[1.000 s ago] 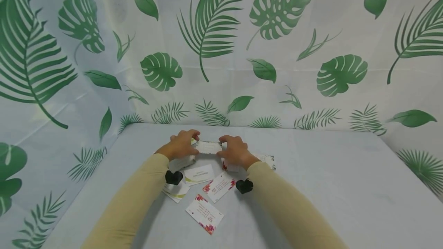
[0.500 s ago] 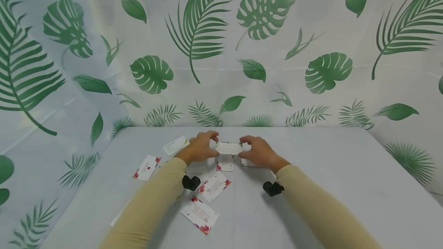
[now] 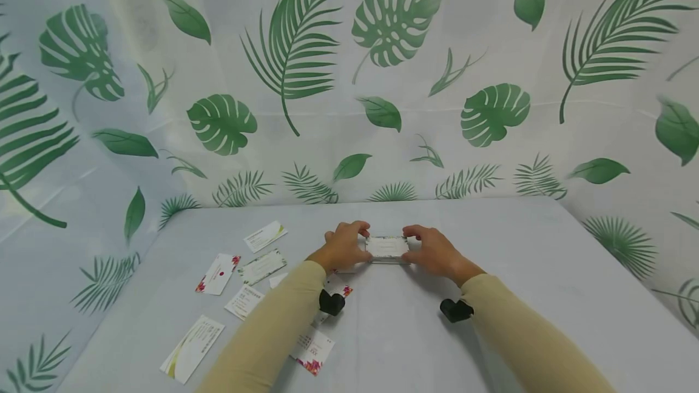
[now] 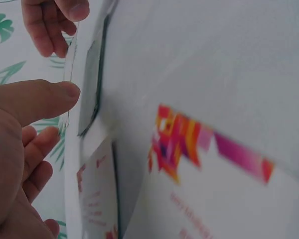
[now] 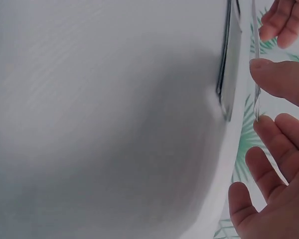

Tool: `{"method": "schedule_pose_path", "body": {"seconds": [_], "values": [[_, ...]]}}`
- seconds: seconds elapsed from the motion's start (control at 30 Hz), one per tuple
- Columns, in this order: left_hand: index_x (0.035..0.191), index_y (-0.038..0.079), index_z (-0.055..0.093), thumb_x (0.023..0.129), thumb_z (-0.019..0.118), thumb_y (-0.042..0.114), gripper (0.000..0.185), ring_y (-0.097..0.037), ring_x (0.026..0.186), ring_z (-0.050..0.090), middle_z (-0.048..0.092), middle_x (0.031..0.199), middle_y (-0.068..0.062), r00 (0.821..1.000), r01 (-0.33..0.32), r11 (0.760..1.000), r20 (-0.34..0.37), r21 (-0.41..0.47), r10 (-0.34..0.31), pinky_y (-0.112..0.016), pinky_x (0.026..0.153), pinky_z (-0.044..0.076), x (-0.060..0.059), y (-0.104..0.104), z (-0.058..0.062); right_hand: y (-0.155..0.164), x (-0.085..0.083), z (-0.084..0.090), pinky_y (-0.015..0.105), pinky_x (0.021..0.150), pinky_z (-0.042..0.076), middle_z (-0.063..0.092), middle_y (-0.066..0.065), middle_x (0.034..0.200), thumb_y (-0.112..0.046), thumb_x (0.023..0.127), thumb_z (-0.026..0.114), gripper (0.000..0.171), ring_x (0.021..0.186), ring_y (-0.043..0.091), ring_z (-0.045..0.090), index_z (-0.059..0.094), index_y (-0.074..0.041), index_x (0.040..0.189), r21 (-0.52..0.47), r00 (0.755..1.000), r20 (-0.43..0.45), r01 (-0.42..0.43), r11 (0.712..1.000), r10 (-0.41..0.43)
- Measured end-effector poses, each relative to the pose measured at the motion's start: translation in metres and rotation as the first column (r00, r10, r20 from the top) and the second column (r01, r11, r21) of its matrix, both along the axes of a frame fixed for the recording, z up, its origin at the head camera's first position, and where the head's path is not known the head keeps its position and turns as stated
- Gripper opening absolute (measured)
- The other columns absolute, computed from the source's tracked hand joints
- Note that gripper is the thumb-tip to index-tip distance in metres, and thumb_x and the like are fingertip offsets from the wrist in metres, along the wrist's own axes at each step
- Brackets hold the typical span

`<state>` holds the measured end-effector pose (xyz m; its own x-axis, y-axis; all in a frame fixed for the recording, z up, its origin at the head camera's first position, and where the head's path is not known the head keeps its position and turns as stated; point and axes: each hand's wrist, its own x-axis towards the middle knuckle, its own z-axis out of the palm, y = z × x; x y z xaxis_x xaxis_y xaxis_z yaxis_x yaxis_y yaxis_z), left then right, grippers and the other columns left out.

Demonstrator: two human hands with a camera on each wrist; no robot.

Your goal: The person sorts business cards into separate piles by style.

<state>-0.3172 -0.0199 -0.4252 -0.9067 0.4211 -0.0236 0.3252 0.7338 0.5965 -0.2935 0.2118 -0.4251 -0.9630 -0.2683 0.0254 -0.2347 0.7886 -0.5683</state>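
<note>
Left hand (image 3: 343,245): pinches the left end of the card stack (image 3: 387,248), thumb and fingers curled round it.
Right hand (image 3: 435,250): pinches the right end the same way.
Card stack: held between both hands, low over the table (image 3: 546,272).
Loose business cards (image 3: 262,267): scattered on the table to the left.

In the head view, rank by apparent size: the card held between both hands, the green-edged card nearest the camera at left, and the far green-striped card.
1. Nearest green-edged card, though nearness inflates it.
2. Held card and far green-striped card: look alike, unranked.
</note>
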Motion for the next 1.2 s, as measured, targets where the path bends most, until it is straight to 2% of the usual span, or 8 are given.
{"method": "schedule_pose_path", "body": {"seconds": [0.33, 0.53, 0.93, 1.2], "values": [[0.141, 0.012, 0.053, 0.086, 0.077, 0.026, 0.062, -0.024, 0.130, 0.042, 0.060, 0.123, 0.007, 1.000, -0.022, 0.995, -0.016, -0.093, 0.021, -0.050, 0.099, 0.025, 0.002, 0.007, -0.010, 0.000, 0.000, -0.009, 0.056, 0.106, 0.036, 0.057, 0.021, 0.136, -0.012, 0.087, 0.075, 0.055, 0.129, 0.041, 0.049, 0.055, 0.004, 0.136, 0.003, 0.999, 0.038, 0.017, 1.000, -0.017], [0.141, 0.012, 0.052, 0.087, 0.076, 0.026, 0.062, -0.025, 0.131, 0.041, 0.061, 0.125, 0.006, 1.000, -0.019, 0.994, -0.007, -0.105, 0.019, -0.051, 0.099, 0.025, 0.003, 0.008, -0.008, 0.000, 0.002, -0.012, 0.055, 0.106, 0.036, 0.056, 0.022, 0.137, -0.012, 0.087, 0.076, 0.055, 0.129, 0.040, 0.049, 0.055, 0.003, 0.136, 0.020, 0.999, 0.042, 0.033, 0.999, -0.033], [0.138, 0.014, 0.055, 0.086, 0.077, 0.029, 0.058, -0.023, 0.129, 0.041, 0.060, 0.120, 0.008, 1.000, -0.027, 0.989, 0.003, -0.143, 0.027, -0.051, 0.099, 0.025, 0.000, 0.009, -0.008, 0.002, -0.001, -0.014, 0.055, 0.108, 0.034, 0.056, 0.021, 0.137, -0.012, 0.088, 0.074, 0.053, 0.131, 0.040, 0.047, 0.056, 0.002, 0.136, 0.030, 0.999, 0.043, 0.009, 1.000, -0.010], [0.142, 0.015, 0.052, 0.086, 0.078, 0.032, 0.064, -0.024, 0.131, 0.041, 0.059, 0.131, 0.006, 1.000, -0.013, 0.991, 0.000, -0.132, 0.013, -0.050, 0.099, 0.025, 0.005, 0.004, -0.003, 0.001, 0.002, -0.009, 0.056, 0.109, 0.032, 0.048, 0.023, 0.146, -0.021, 0.090, 0.074, 0.069, 0.136, 0.042, 0.042, 0.043, 0.003, 0.146, -0.030, 0.996, 0.062, 0.067, 0.997, -0.065]]}}
